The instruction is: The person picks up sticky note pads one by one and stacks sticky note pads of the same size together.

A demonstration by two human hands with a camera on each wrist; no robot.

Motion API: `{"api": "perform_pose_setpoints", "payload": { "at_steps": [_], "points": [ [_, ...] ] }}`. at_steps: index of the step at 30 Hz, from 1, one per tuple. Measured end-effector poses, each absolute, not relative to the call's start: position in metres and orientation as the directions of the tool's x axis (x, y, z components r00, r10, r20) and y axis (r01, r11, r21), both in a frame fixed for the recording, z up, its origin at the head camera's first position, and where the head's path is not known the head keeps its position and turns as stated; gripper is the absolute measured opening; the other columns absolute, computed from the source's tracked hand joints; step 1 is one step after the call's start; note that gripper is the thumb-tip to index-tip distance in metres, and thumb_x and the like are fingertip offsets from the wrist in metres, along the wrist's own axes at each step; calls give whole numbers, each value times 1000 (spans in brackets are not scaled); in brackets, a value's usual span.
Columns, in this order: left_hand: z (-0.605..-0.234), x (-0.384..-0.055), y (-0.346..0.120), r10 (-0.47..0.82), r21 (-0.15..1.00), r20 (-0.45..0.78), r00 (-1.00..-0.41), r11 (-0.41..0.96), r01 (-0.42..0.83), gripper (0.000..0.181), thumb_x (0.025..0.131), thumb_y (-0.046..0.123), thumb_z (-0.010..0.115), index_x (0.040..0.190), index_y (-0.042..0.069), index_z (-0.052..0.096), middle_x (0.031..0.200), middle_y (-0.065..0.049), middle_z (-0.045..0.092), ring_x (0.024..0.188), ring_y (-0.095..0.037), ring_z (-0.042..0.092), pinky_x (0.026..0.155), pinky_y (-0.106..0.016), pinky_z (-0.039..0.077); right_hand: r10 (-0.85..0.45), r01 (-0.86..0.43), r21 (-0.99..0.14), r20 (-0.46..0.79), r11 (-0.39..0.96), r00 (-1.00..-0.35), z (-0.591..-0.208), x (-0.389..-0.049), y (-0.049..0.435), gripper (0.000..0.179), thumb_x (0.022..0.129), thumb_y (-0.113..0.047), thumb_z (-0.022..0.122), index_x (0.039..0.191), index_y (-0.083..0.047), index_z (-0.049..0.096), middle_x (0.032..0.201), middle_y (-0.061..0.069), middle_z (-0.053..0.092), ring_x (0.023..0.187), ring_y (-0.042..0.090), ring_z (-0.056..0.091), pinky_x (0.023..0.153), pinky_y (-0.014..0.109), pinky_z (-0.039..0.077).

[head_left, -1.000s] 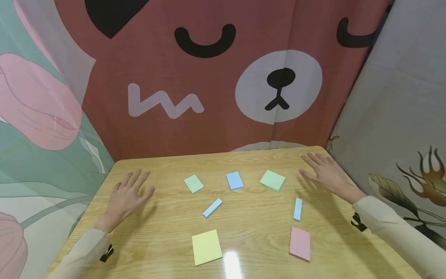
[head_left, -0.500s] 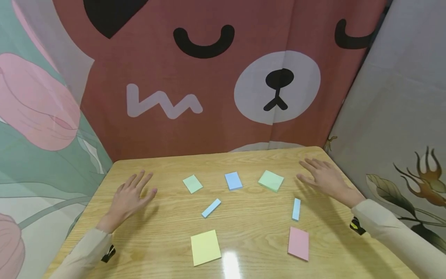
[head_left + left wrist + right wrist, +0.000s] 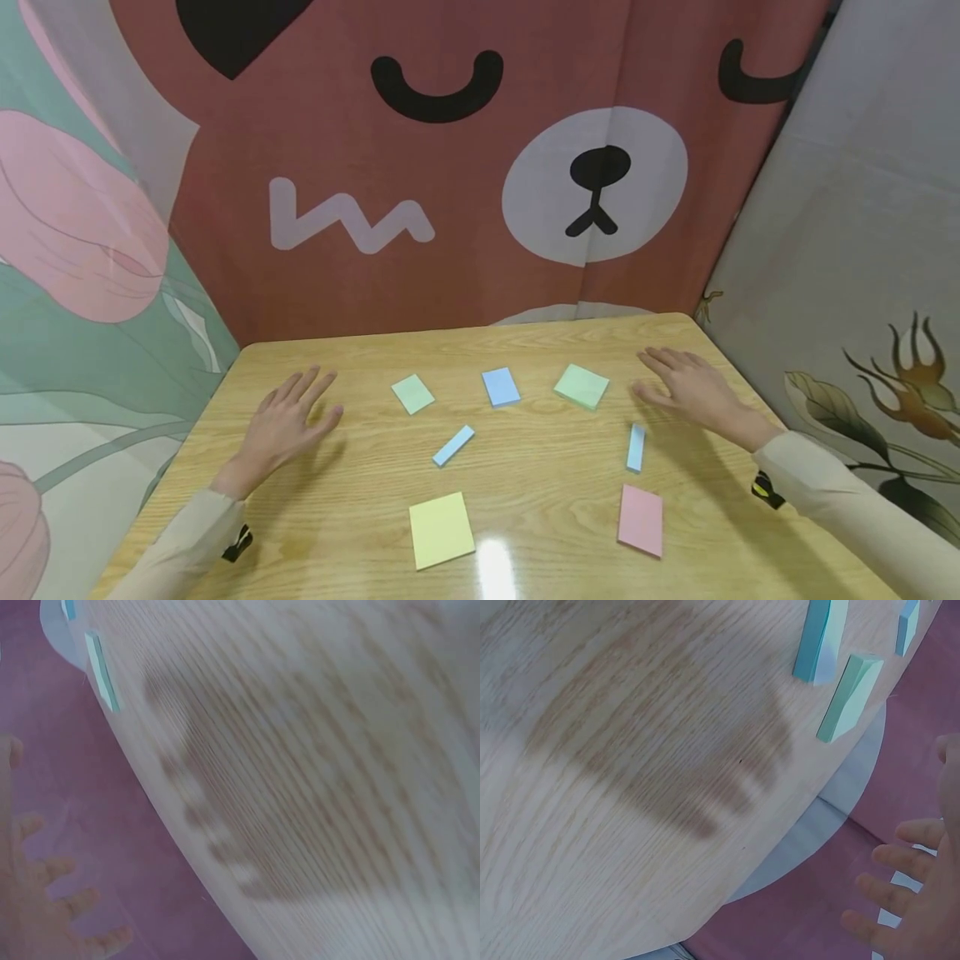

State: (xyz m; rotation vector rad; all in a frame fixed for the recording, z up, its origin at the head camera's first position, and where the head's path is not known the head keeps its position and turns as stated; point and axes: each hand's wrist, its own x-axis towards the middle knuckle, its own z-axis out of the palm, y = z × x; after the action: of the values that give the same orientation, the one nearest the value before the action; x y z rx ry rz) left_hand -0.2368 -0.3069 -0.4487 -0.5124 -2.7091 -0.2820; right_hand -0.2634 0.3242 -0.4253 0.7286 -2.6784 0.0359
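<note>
My left hand [image 3: 279, 429] hovers over the left side of the table, fingers spread and nothing in it. Over the right side, my right hand [image 3: 693, 392] hangs with fingers extended, also holding nothing. Nearest the left hand is a small green sticky-note pad [image 3: 412, 394]. A larger green pad [image 3: 582, 387] and a narrow light-blue pad [image 3: 636, 448] lie close to the right hand. Between them are a blue pad [image 3: 501, 387] and another narrow light-blue pad [image 3: 453, 446]. A yellow pad [image 3: 442, 531] and a pink pad [image 3: 641, 521] lie nearer the front.
The wooden table [image 3: 337, 533] has its far edge against a hanging cloth [image 3: 465, 283] with a bear face. Floral cloths hang at the left [image 3: 82, 350] and right [image 3: 817, 275]. Both hands cast shadows on the tabletop.
The left hand has shifted slightly to the right; the right hand has moved slightly left and down in the view. The pads keep their places on the table.
</note>
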Motion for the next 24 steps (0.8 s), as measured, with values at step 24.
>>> {"api": "perform_pose_setpoints", "payload": {
  "at_steps": [24],
  "points": [
    [-448,-242,-292,407,94,348,-845,881,463,61,96,45,60,147,15,48,153,-17,39,137,-44,35,101,-70,30,-541,-555,42,293,831,-788,-438,-254,322,64,87,-43,74,126,6,62,124,26,61,103,43,63,82,56,53]
  ]
}}
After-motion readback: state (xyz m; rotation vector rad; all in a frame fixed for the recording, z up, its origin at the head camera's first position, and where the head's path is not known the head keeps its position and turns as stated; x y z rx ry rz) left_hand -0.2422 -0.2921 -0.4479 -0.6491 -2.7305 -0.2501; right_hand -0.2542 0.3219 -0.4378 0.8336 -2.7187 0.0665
